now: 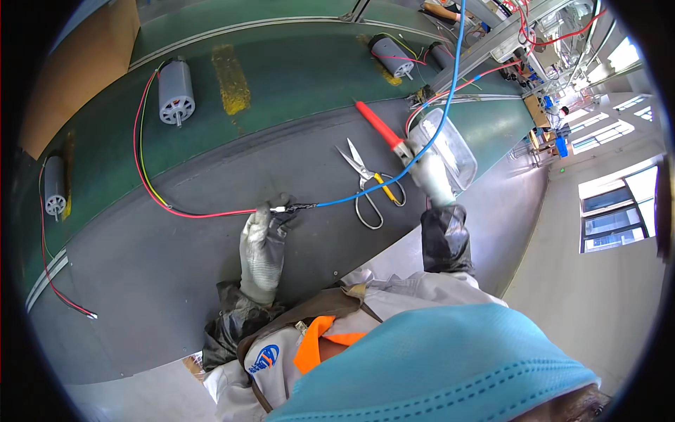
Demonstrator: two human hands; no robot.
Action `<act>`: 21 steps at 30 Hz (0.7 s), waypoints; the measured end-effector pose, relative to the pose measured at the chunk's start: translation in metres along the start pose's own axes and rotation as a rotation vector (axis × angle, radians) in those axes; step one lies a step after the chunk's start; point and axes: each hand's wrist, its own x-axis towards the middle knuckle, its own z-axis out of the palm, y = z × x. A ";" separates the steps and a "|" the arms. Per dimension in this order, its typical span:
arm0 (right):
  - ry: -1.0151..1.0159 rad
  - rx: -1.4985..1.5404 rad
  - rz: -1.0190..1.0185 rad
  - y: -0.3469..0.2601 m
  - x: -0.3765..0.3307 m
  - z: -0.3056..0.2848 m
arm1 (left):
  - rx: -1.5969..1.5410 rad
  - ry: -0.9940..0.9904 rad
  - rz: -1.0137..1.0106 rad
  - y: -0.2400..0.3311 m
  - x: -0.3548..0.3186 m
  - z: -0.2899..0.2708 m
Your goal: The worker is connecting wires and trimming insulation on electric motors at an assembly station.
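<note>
My gloved left hand (261,250) is closed at the mat's middle, its fingers pinching the end of a red wire (211,214) beside a white terminal. Against those fingertips sits a dark clip (302,206) on the end of a blue cable (365,192). The red wire and a yellow-green one run back to a grey cylindrical motor (175,91). To the right, my gloved right hand (430,177) is closed around a long red tool (380,125) whose exact kind I cannot make out. Scissors (365,176) with a yellow-wrapped handle lie open between my hands.
A clear plastic tray (453,151) stands beside my right hand. Another motor (54,184) is at the far left, with its leads (67,299) trailing onto the dark mat (155,281). A further motor (391,56) lies at the back. A cardboard box (84,77) stands at the upper left.
</note>
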 end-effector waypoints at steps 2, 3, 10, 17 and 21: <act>0.099 -0.109 -0.137 0.004 -0.014 0.012 | 0.040 0.039 -0.002 0.000 0.002 0.000; -0.035 0.074 -0.202 -0.024 -0.019 -0.005 | 0.043 0.047 0.003 0.001 0.002 0.003; -0.889 0.925 -0.891 -0.136 -0.052 0.001 | 0.696 0.120 0.051 0.019 0.006 0.009; -0.154 0.448 -0.223 -0.058 -0.002 0.003 | 1.281 0.839 0.419 0.110 -0.042 -0.074; -0.520 0.347 0.151 -0.061 -0.003 -0.009 | 1.812 1.375 0.628 0.145 -0.072 -0.094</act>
